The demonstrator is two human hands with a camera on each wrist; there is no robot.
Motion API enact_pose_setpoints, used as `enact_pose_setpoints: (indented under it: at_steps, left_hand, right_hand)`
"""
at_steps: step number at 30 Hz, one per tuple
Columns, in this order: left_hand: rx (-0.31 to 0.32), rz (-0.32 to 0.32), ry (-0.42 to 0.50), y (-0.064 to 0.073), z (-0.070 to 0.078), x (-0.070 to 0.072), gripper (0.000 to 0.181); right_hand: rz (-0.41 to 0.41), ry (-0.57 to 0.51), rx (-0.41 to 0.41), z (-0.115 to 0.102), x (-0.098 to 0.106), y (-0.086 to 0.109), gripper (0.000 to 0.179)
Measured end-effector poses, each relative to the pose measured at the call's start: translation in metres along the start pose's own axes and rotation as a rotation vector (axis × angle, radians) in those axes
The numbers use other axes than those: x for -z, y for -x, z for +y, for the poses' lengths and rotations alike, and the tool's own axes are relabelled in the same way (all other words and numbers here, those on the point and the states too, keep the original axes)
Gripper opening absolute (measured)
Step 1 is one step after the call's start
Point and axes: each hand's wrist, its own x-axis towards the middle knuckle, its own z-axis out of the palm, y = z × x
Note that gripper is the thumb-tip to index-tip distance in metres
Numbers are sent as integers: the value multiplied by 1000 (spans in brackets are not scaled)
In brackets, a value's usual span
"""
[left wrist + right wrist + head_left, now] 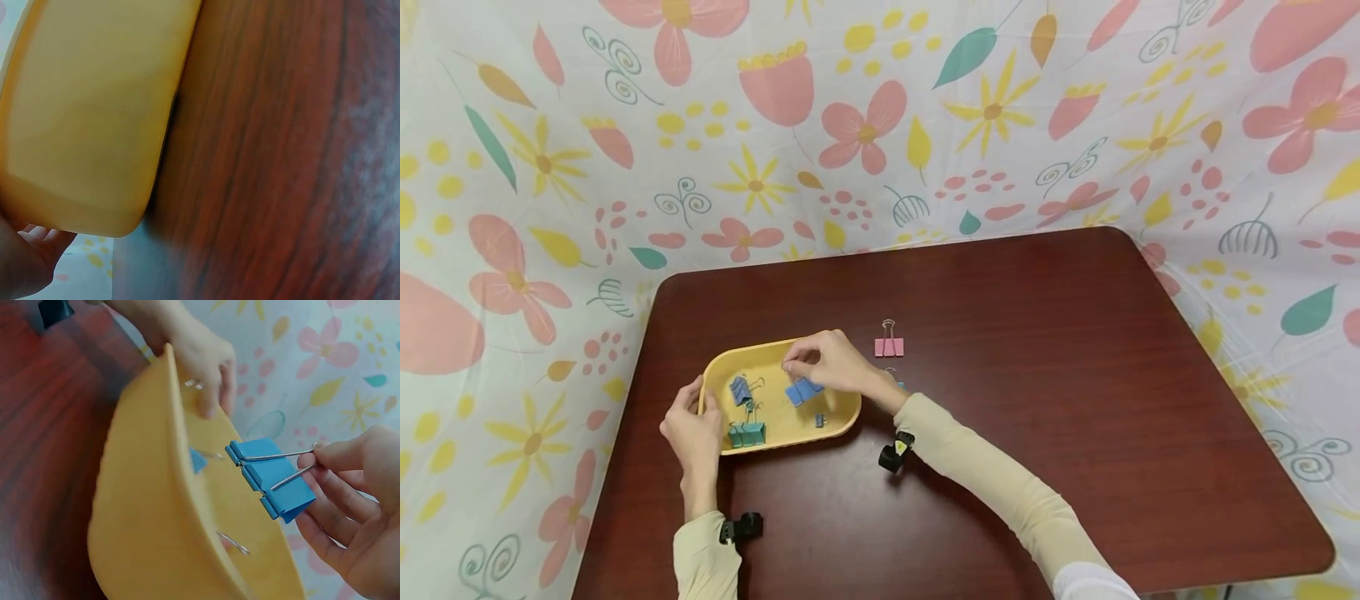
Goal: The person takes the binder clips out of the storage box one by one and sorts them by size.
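A yellow tray [782,424] stands on the table, and my left hand [693,429] grips its left end, thumb over the rim. My right hand [830,361] is above the tray's right half, pinching a blue binder clip [803,392] by its wire handle. In the right wrist view the clip [272,478] shows its jaw edge turned toward the tray. Inside the tray lie another blue binder clip [741,389], a green binder clip [748,432] and a tiny blue clip [820,421]. The left wrist view shows mostly the tray's outer wall [94,125].
A pink binder clip [889,347] lies on the dark red table [1037,358] right of the tray. Just below it, a light blue clip [899,383] is partly hidden by my right wrist. A flowered cloth [865,192] hangs behind the table.
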Motion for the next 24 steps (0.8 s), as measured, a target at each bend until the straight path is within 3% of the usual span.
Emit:
enact_pose_setpoints:
  at_steps: [6,17,24]
  left_hand:
    - [17,-5,-8,0,-1,0,31]
    - [9,-4,5,4,0,2,32]
    - [21,-11,4,5,1,2,32]
  right_hand:
    - [75,65,-8,5,19,7,9]
    - [134,-16,-23,21,64,19,11]
    - [215,-23,-77,37,84,31,10]
